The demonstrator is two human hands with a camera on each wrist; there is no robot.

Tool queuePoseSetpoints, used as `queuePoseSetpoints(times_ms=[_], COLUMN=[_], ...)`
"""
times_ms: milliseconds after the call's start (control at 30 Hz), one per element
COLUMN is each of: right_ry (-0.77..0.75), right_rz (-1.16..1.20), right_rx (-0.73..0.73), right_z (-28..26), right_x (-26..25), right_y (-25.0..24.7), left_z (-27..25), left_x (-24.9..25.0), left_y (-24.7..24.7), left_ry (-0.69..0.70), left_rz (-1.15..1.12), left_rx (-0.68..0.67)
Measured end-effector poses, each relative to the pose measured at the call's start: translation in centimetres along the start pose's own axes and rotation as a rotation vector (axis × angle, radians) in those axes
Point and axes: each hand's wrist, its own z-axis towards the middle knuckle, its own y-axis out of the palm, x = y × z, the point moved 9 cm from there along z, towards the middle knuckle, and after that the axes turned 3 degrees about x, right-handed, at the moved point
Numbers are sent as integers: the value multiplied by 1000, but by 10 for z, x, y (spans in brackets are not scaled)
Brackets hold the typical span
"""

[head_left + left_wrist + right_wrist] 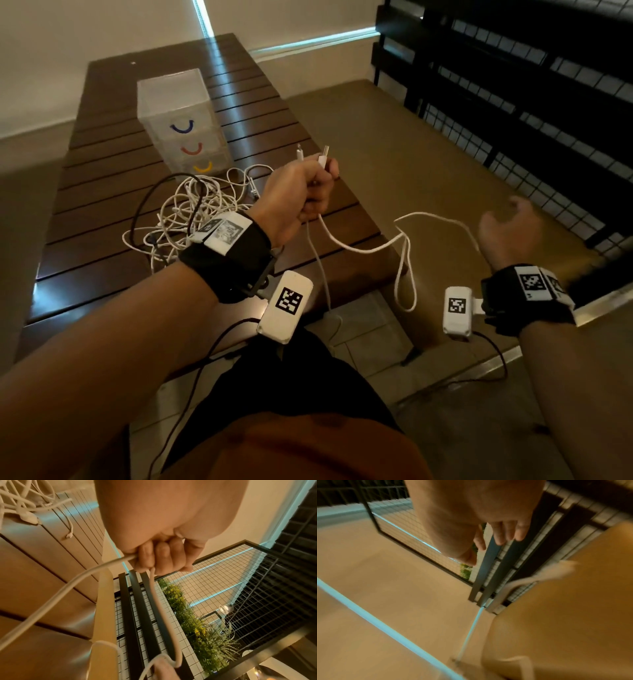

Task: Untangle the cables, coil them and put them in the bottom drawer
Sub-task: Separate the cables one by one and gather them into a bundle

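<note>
At the centre of the head view, the left hand (301,192) has its fingers (161,557) clamped on a white cable (363,248), both plugs poking above the fist. The cable loops down toward the right hand (507,229), whose fingers (506,532) hang loosely apart, holding nothing. A tangle of cables (191,212) lies on the slatted surface (102,164) left of centre, just before the clear drawer unit (181,120).

Drawer unit (185,120) on table (102,205), cable tangle (191,212) before it, railing (513,102) right.
</note>
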Motion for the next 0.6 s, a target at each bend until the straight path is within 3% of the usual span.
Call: queuePoseSetpoints(times_ms=[67,133,200,233,300,333,467,600], right_ry=[-130,-214,-323,-399,-497,-476,-223,-161], right_rz=[173,329,278,223,194,220,326,285], right_rx=[-244,-672,-1012,-1094,-1140,-1142,-1218,-1249], right_z=[-23,-77,-132,-153,-175,-180,-188,-179], right_x=[-34,-75,-103,-110,-113,-109,-80,-45], right_y=[19,46,67,77,98,107,124,120], left_z=[3,5,9,11,12,13,13,15], left_x=[-1,-3,-8,-10,-11,-12,2,27], left_y=[7,14,20,21,24,25,4,-43], left_ry=[5,4,-14,-22,-38,-49,-61,19], left_rz=[5,-7,-83,-138,-260,-318,-421,-357], left_rx=[-20,-27,-24,-22,-34,-44,-4,70])
